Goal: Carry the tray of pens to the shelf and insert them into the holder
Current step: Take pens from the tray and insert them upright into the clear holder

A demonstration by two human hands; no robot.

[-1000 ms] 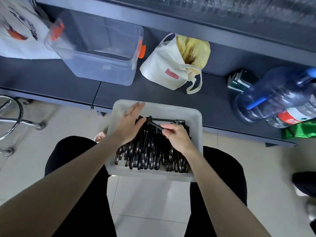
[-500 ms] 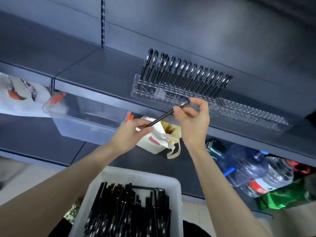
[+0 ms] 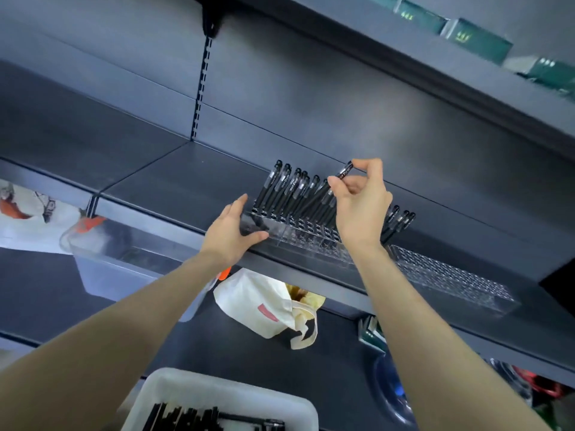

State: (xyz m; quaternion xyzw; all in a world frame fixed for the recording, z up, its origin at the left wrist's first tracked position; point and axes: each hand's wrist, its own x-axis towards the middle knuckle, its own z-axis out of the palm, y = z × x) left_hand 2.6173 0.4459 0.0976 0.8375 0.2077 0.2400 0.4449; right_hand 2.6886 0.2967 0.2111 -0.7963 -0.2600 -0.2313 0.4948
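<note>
A clear plastic pen holder [image 3: 314, 241] with many small slots stands on the dark shelf [image 3: 161, 181]. Several black pens [image 3: 289, 191] stand tilted in its left part. My left hand [image 3: 233, 231] grips the holder's left end, thumb on the front wall. My right hand [image 3: 361, 200] pinches the top of one black pen [image 3: 343, 173] and holds it slanted down among the standing pens. More pens [image 3: 399, 217] stand just right of that hand. The white tray [image 3: 174, 387] with loose black pens lies at the bottom of the view.
A second clear slotted holder [image 3: 451, 281] stands to the right on the same shelf. Below are a clear bin [image 3: 118, 269], a cream tote bag [image 3: 264, 306], a blue water bottle [image 3: 392, 396] and green boxes [image 3: 476, 38] on the upper shelf.
My view rose from the tray to the shelf. My right hand carried one pen up to the holder. My left hand let go of the pen's end and took the holder's left end.
</note>
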